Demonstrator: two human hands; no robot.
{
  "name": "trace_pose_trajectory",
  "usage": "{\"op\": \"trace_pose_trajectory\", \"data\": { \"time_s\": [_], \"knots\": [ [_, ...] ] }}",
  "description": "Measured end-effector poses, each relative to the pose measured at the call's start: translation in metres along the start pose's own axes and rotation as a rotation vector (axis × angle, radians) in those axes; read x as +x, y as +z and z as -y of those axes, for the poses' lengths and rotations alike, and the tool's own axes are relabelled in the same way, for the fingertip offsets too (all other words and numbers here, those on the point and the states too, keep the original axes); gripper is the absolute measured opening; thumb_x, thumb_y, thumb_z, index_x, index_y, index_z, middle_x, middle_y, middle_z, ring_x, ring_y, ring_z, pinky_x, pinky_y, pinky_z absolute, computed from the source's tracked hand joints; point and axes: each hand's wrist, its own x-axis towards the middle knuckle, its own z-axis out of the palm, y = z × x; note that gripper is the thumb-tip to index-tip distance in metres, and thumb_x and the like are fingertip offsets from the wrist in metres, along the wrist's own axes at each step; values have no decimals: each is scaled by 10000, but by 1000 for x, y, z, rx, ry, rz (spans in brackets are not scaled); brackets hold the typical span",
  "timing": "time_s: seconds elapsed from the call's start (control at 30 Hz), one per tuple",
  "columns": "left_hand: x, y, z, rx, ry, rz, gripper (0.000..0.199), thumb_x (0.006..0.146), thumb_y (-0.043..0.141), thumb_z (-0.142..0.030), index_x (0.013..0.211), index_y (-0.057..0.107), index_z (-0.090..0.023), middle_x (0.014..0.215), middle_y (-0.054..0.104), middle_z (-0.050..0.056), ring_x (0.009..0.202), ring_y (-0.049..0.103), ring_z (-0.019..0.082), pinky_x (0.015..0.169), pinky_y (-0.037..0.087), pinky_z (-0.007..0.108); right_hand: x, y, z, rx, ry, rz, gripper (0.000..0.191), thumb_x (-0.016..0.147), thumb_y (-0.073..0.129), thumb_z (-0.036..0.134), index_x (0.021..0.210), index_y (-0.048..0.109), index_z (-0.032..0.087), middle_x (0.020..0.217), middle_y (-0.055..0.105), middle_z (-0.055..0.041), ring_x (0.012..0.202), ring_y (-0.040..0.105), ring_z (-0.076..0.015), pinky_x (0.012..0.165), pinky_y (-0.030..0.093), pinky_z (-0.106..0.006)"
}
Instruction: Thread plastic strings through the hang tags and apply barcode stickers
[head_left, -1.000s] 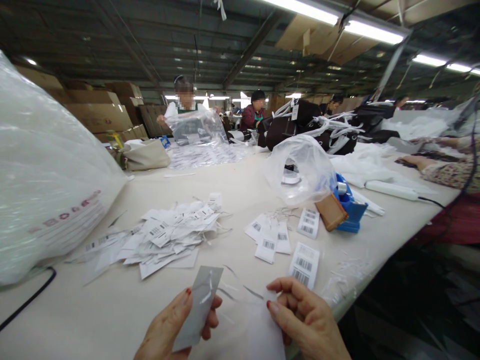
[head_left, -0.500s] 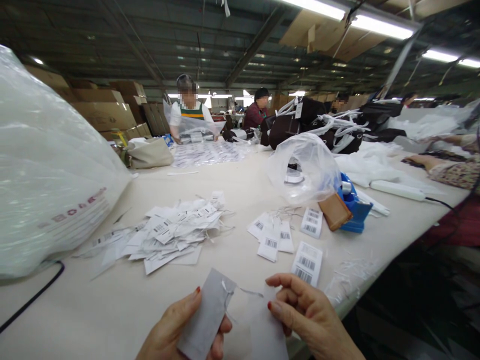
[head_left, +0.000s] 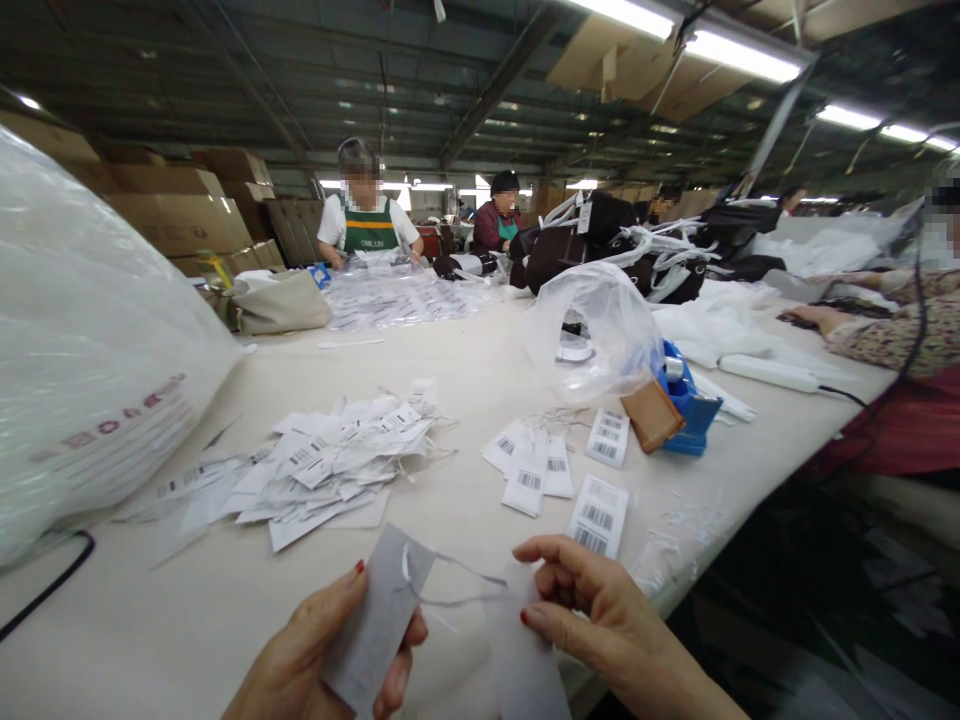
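Observation:
My left hand is closed around a plain grey hang tag, the thumb along its left edge and fingers behind. A thin pale string loop runs from the tag's top across to my right hand. That hand pinches a whitish, see-through tag near its upper end; how the string meets it is hard to make out. Beyond the hands lie a heap of white barcode tags, a smaller group of strung barcode tags and a barcode sticker sheet.
A large filled plastic bag stands at the left. At the right are a clear bag, a blue tape dispenser and dark bags with white straps. Co-workers sit or stand around the table.
The string between my hands is drawn out into a wider, longer loop. My view has shifted slightly right, and both hands have moved a little left in it, tags still held.

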Motion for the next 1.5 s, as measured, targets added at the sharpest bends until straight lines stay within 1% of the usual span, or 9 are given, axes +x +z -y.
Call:
{"op": "trace_pose_trajectory", "data": {
  "time_s": [0.27,0.47,0.57,0.7,0.77,0.87,1.03,1.3,1.5],
  "knots": [
    [4,3,-13,-32,56,-24,234,730,648,-382,699,679,-152,586,666,56,408,516,118,421,414,202,8,-10,3,83,11,143,366,653,686,189,1005,592,152,658,489,72,563,425,-50,515,294,-186],
    [12,5,-29,-42,157,14,224,619,750,-343,651,680,-133,568,666,71,383,523,141,374,421,228,13,-14,18,126,15,165,427,628,742,205,1018,574,161,642,548,82,556,512,-49,544,359,-184],
    [12,8,-36,-40,200,14,191,605,758,-294,627,675,-123,556,667,85,364,518,139,357,416,226,17,-17,21,142,39,193,457,586,785,215,993,585,158,629,578,75,543,537,-55,539,377,-188],
    [14,11,-41,-31,225,38,109,729,628,-204,673,671,-120,574,672,105,370,530,144,366,425,226,23,-19,20,156,61,264,427,551,810,219,925,618,150,603,598,64,524,540,-60,535,388,-198],
    [16,12,-43,-35,224,26,187,797,528,-174,676,658,-118,565,666,114,364,529,145,361,420,224,26,-19,22,130,60,280,348,558,801,221,858,640,143,597,588,61,524,526,-58,539,386,-200],
    [21,14,-47,-25,231,7,274,852,425,-142,683,638,-106,571,668,131,366,536,147,363,417,225,27,-18,28,33,51,260,222,578,767,215,752,661,129,568,553,61,516,479,-53,520,357,-193],
    [27,19,-54,-29,239,32,248,878,402,-153,757,611,-95,587,672,143,382,548,148,375,422,225,29,-16,40,-86,87,191,81,604,694,195,605,662,121,490,509,58,479,418,-54,485,312,-198],
    [42,18,-60,-112,159,8,157,891,409,-145,867,554,-88,629,681,161,426,589,142,414,467,215,38,-21,38,54,168,123,89,559,704,200,566,649,130,462,515,65,425,408,-32,436,276,-176],
    [49,9,-52,-110,145,-8,132,895,417,-159,896,534,-96,639,679,141,434,581,128,424,460,208,39,-20,33,158,265,100,171,495,748,218,584,633,129,514,575,45,423,459,-35,445,312,-171]
  ]
}}
